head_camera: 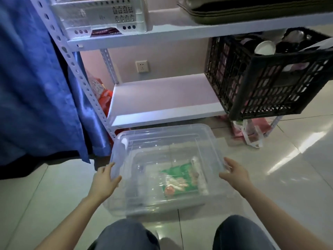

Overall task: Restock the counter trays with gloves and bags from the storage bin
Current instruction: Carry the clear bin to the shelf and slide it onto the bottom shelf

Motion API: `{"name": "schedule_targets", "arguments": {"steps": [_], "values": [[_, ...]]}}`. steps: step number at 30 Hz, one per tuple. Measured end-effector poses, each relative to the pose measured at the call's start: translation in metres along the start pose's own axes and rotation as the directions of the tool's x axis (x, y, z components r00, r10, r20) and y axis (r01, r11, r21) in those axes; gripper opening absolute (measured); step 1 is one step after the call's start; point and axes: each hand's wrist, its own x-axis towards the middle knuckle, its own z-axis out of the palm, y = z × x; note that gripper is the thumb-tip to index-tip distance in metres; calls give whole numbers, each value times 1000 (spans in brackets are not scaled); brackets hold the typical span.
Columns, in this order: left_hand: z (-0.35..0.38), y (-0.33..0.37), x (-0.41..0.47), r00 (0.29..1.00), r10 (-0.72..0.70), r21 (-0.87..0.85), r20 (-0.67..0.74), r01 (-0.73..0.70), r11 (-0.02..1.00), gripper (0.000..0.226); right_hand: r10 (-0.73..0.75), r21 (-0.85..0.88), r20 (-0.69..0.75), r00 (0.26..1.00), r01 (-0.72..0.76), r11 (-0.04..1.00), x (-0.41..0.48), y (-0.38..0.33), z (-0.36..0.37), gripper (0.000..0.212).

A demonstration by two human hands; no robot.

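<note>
A clear plastic storage bin [126, 204] stands on the tiled floor in front of my knees, below the shelving. A clear lid [162, 134] seems to lie on top of it. Through the plastic shows a green packet [180, 179] with hands printed on it, lying at the bin's right side. My left hand [105, 179] grips the bin's top edge on the left, thumb on top and fingers along the side. My right hand [234, 173] holds the top edge on the right in the same way.
A white metal shelf unit [162, 103] stands just behind the bin. A black crate [266, 83] of cups and bowls sits on its right end. A white basket [100, 17] is on the upper shelf. A blue curtain [36, 87] hangs at left.
</note>
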Motion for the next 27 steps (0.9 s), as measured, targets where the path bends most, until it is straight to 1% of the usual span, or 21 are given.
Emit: {"name": "schedule_targets", "arguments": {"steps": [2, 5, 8, 11, 13, 15, 18, 22, 25, 27], "values": [[8, -14, 0, 997, -69, -42, 26, 70, 997, 65, -15, -62, -43, 999, 12, 998, 6, 1, 9, 71], [16, -22, 2, 995, -98, -138, 30, 101, 985, 62, -61, -150, -102, 993, 46, 988, 16, 0, 19, 66], [23, -17, 4, 992, -119, -168, -50, 109, 980, 49, -65, -211, -125, 990, 38, 977, 30, 1, 26, 63], [29, -14, 5, 985, -121, -168, -126, 99, 981, 36, -43, -212, -126, 991, 15, 977, 42, 0, 29, 58], [33, -16, 6, 982, -138, -191, -130, 112, 975, 32, -56, -229, -128, 990, 25, 973, 46, 0, 31, 51], [35, -18, 6, 979, -158, -232, -128, 125, 965, 31, -61, -244, -133, 989, 27, 969, 47, 3, 33, 48], [39, -18, 2, 972, -191, -304, -137, 142, 942, 30, -38, -220, -154, 987, 4, 975, 44, 8, 37, 48], [45, -24, -7, 970, -193, -378, -147, 125, 917, 31, 2, -167, -150, 989, -28, 986, 42, 16, 33, 49], [43, -26, -3, 970, -199, -399, -136, 131, 907, 29, 37, -159, -131, 991, -58, 986, 48, 14, 30, 54], [40, -26, 3, 971, -199, -406, -132, 130, 904, 30, 50, -149, -129, 990, -69, 986, 54, 7, 31, 54]]}}
